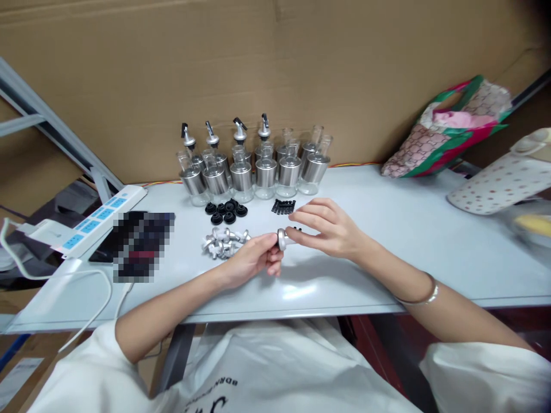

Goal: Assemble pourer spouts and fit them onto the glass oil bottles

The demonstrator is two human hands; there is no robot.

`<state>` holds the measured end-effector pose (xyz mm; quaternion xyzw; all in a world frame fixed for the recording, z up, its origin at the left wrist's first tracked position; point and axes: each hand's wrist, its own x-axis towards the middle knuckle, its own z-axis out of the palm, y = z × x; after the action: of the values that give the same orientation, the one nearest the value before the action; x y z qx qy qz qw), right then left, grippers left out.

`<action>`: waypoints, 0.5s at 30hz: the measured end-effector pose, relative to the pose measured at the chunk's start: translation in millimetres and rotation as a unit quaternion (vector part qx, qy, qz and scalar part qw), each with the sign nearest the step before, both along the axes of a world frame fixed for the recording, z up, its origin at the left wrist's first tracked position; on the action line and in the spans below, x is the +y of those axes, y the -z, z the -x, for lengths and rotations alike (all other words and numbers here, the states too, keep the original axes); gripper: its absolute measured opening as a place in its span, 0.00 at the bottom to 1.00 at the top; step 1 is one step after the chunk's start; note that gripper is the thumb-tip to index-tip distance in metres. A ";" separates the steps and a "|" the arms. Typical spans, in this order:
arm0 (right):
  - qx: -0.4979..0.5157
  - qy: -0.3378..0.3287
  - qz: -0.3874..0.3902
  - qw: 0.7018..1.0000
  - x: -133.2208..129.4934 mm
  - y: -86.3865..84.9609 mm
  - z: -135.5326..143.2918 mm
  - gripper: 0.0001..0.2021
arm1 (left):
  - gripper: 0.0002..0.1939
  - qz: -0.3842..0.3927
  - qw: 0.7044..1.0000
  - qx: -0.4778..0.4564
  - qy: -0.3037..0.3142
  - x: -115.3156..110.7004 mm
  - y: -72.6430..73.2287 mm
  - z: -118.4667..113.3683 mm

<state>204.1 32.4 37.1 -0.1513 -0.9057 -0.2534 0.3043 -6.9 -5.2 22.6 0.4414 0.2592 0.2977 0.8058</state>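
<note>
Silvery metal shows on the pourer top (pixel 283 238) between your hands, its long axis nearly level, wide base toward your left hand (pixel 255 256), which pinches it; your right hand (pixel 326 229) curls its fingers round the narrow end.

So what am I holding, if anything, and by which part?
A small silver spout: your left hand holds it by its wide, dark-edged end. Your right hand is at the narrow end; whether it grips there can't be told.
</note>
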 end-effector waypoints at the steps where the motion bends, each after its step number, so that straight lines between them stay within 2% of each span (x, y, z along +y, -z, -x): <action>1: 0.006 0.000 0.015 1.000 0.2 1.2 -1.1 0.07 | 0.23 -0.008 1.000 -0.007 0.007 -0.9 -1.1 0.5; 4: 0.001 0.011 0.050 0.999 -1.2 2.3 -1.3 0.08 | 0.22 -0.020 0.999 -0.001 0.026 -1.6 -1.1 2.4; 6: -0.009 0.021 0.044 0.999 -2.6 2.0 0.3 0.05 | 0.21 -0.047 0.998 0.020 0.021 0.1 0.7 3.5; 9: -0.008 0.010 0.011 1.000 -4.5 2.4 2.3 0.03 | 0.23 -0.130 0.990 0.056 -0.001 3.0 1.4 4.8; 12: -0.005 0.012 -0.001 1.000 -6.1 2.5 3.2 0.03 | 0.24 -0.212 0.974 0.081 0.008 2.7 -2.4 6.0; 15: 0.009 -0.003 -0.079 0.997 -7.9 -1.2 5.3 0.05 | 0.22 -0.253 0.962 0.099 0.014 0.3 -6.7 8.4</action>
<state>198.8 24.5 38.3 -0.1269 -0.8806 -0.3217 0.3240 -15.3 -4.9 29.3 0.6618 0.2473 0.2968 0.6425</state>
